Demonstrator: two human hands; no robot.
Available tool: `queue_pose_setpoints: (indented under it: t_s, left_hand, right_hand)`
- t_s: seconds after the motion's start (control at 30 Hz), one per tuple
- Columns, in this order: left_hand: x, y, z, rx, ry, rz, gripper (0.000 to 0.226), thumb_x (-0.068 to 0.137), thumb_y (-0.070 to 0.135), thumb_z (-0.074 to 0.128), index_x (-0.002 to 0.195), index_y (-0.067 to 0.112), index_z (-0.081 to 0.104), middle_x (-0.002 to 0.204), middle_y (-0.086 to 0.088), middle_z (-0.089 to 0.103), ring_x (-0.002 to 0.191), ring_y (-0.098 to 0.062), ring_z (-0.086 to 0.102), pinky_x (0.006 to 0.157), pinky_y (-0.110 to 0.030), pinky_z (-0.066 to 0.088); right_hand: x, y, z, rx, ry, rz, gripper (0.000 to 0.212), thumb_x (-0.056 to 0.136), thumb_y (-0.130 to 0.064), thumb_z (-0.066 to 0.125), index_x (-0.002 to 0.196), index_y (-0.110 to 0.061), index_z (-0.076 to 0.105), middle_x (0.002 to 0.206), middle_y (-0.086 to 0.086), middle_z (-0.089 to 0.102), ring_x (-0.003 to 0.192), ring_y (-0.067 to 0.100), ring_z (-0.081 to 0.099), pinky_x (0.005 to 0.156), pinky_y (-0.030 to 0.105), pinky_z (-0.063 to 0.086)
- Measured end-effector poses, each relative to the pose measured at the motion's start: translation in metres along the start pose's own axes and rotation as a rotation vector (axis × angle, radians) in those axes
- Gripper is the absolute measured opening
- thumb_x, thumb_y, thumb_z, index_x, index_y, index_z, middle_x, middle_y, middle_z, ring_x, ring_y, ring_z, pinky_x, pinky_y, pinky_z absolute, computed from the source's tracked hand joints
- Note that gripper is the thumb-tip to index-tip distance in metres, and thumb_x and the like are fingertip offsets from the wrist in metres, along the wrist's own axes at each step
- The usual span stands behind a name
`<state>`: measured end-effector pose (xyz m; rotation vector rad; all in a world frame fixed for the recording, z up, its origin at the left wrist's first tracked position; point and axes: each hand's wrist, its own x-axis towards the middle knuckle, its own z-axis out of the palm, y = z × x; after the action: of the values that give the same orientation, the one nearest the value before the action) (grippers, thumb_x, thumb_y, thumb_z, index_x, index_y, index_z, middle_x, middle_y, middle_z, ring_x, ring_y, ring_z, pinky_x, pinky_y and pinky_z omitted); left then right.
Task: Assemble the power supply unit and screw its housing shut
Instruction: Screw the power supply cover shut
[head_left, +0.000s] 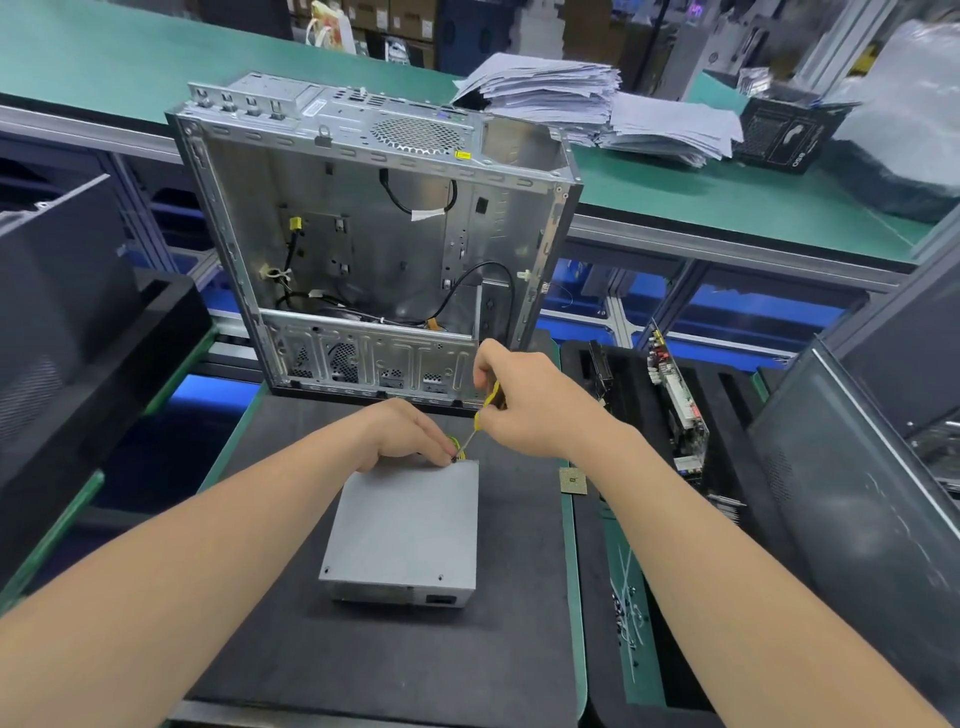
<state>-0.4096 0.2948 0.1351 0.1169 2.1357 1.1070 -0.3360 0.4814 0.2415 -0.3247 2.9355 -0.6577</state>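
Black mat (291, 649), power supply (405, 525) lengthwise away; right hand (540, 410) grips screwdriver (475, 428), left hand (410, 431) pinches screw (456, 460)

Right hand (524, 405) gripping screwdriver (478, 419), left hand (410, 434) pinching (its tip)

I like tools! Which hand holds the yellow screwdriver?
The right hand grips the screwdriver; the left hand just sits at the far corner of the grey box.

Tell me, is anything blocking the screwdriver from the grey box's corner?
Nothing visible. The screwdriver, in the right hand, has its tip at the far right corner of the power supply unit, beside the left hand.
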Motion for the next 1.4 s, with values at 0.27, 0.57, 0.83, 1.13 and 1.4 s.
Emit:
queue_pose_setpoints:
  t_s: [0.27, 0.57, 0.83, 1.13, 1.4]
  left_hand:
    - [0.000, 0.000, 0.001, -0.024, 0.017, 0.017, 0.015, 0.075, 0.012, 0.090, 0.081, 0.024, 0.086, 0.095, 0.013, 0.080, 0.111, -0.010, 0.066, 0.081, -0.016, 0.043]
    - [0.006, -0.003, 0.000, 0.000, -0.014, 0.030, 0.016, 0.073, 0.015, 0.091, 0.080, 0.029, 0.085, 0.094, 0.015, 0.080, 0.114, -0.011, 0.065, 0.102, -0.025, 0.046]
    - [0.007, -0.005, -0.001, 0.022, -0.019, 0.025, 0.018, 0.072, 0.018, 0.092, 0.082, 0.032, 0.085, 0.096, 0.015, 0.079, 0.112, -0.010, 0.064, 0.105, -0.027, 0.044]
    - [0.004, -0.002, 0.000, 0.007, -0.034, 0.026, 0.017, 0.072, 0.018, 0.092, 0.082, 0.031, 0.085, 0.096, 0.015, 0.080, 0.107, -0.008, 0.065, 0.091, -0.020, 0.044]
    - [-0.005, -0.004, 0.004, 0.013, 0.006, 0.099, 0.017, 0.072, 0.017, 0.093, 0.084, 0.027, 0.086, 0.095, 0.012, 0.080, 0.112, -0.014, 0.069, 0.110, -0.032, 0.048]
  right_hand:
    - [-0.002, 0.006, -0.004, 0.048, -0.001, -0.041, 0.017, 0.096, -0.014, 0.064, 0.105, -0.022, 0.052, 0.091, -0.004, 0.060, 0.077, 0.017, 0.059, 0.068, 0.036, 0.049]
    - [-0.002, 0.008, 0.000, 0.005, 0.030, -0.027, 0.008, 0.100, -0.020, 0.061, 0.103, -0.021, 0.053, 0.093, -0.003, 0.062, 0.074, 0.011, 0.055, 0.066, 0.031, 0.042]
    - [0.001, 0.007, 0.009, -0.118, 0.088, 0.116, 0.025, 0.105, -0.042, 0.052, 0.100, -0.017, 0.051, 0.090, 0.005, 0.060, 0.083, 0.029, 0.059, 0.070, 0.040, 0.051]
    - [-0.001, 0.008, 0.003, -0.073, 0.073, 0.093, 0.025, 0.101, -0.041, 0.061, 0.101, -0.018, 0.052, 0.094, 0.002, 0.060, 0.079, 0.024, 0.061, 0.068, 0.038, 0.051]
    - [-0.003, 0.013, -0.002, 0.130, 0.033, 0.087, 0.023, 0.086, -0.005, 0.061, 0.098, -0.026, 0.060, 0.092, -0.006, 0.066, 0.084, 0.016, 0.062, 0.075, 0.036, 0.057]
